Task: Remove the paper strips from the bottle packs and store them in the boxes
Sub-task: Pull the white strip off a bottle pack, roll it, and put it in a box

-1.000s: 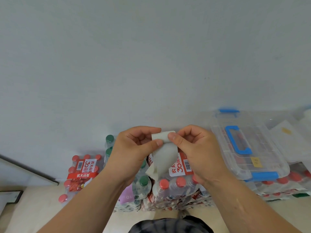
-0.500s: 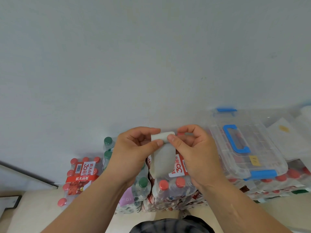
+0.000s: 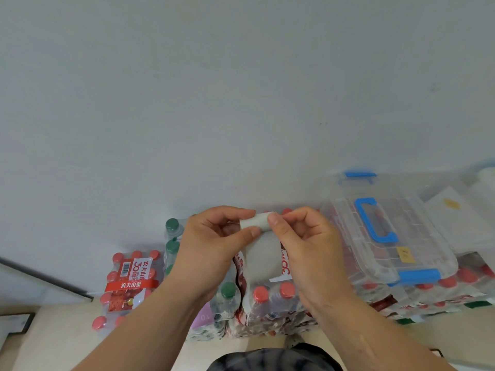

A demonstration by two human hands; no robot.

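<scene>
A white paper strip (image 3: 261, 251) hangs between my hands, its top end rolled into a small tube. My left hand (image 3: 211, 245) pinches the roll's left end with thumb and fingers; my right hand (image 3: 302, 242) pinches its right end. Below them stands a shrink-wrapped pack of red-capped bottles (image 3: 270, 295) with a red and white label. A clear plastic box (image 3: 385, 231) with blue handle and latches, lid closed, rests on bottle packs at the right.
Another red-capped pack (image 3: 131, 282) with a red paper band stands on the floor at left. Green-capped bottles (image 3: 172, 236) line up behind my left hand. More packs (image 3: 455, 290) and a second clear box (image 3: 460, 215) sit far right. A pale wall rises behind everything.
The hanging part of the strip has grown shorter and the roll at its top thicker as both hands wind it. The hands stayed at about the same spot.
</scene>
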